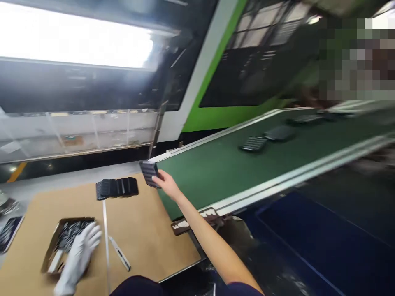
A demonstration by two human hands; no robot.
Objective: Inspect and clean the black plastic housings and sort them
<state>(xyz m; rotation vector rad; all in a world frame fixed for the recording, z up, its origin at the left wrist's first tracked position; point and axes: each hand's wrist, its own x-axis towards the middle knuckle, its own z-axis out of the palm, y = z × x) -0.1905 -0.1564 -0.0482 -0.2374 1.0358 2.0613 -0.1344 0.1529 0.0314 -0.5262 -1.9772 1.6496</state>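
A flat black ribbed plastic part (149, 173) is gripped by my bare right hand (165, 183), thumb and fingers on its edge, where the cardboard-covered table meets the green belt. My left hand (88, 240), in a white glove, hovers over or beside a small cardboard box (46, 263) of small dark pieces (69, 234); its fingers are stretched out. On the table, an overlapping row of black ribbed parts (120, 187) lies left of the held one. A slim grey and white cutter-like tool (120, 254) rests to the right of my left hand.
The green conveyor belt (203, 172) slopes up to the right, carrying black parts such as a ribbed one (253, 144) and a smoother one (280, 133). Brown cardboard (145, 234) covers the table. A phone-like object (9, 234) lies at the left edge. A blurred person is at the belt's far end.
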